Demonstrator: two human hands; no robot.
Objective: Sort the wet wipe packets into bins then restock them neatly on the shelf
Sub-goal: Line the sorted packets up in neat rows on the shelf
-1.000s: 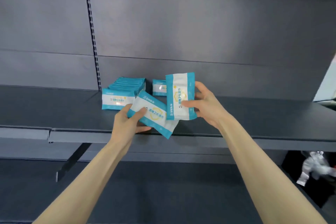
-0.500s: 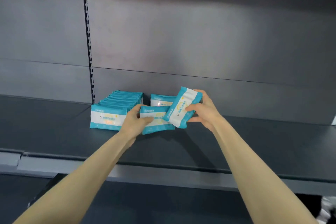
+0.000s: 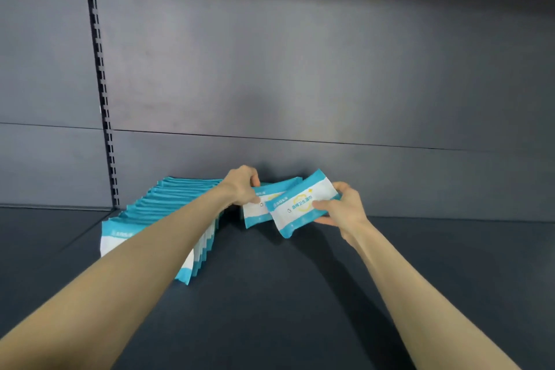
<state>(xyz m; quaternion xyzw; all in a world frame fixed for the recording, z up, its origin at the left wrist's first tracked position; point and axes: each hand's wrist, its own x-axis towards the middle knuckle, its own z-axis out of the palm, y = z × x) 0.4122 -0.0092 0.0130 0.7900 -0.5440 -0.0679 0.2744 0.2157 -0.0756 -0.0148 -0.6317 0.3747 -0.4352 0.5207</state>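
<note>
A long row of teal-and-white wet wipe packets (image 3: pixel 156 213) stands upright on the dark shelf (image 3: pixel 285 294), running from the back panel toward me at the left. My left hand (image 3: pixel 243 186) grips the top edge of one packet (image 3: pixel 255 210) standing near the back of the shelf, just right of that row. My right hand (image 3: pixel 342 207) holds another packet (image 3: pixel 300 204) by its right end, tilted, in front of and overlapping the left-hand packet. Whether further packets stand behind these two is hidden.
The grey back panel (image 3: pixel 300 84) rises behind the packets. A slotted upright rail (image 3: pixel 102 99) runs down the panel at the left. The shelf surface stretches to the right of my right hand and toward the front edge.
Both hands have reached deeper onto the shelf with their packets. The left-hand packet now stands near the back panel, and the right-hand packet has turned from upright to nearly level.
</note>
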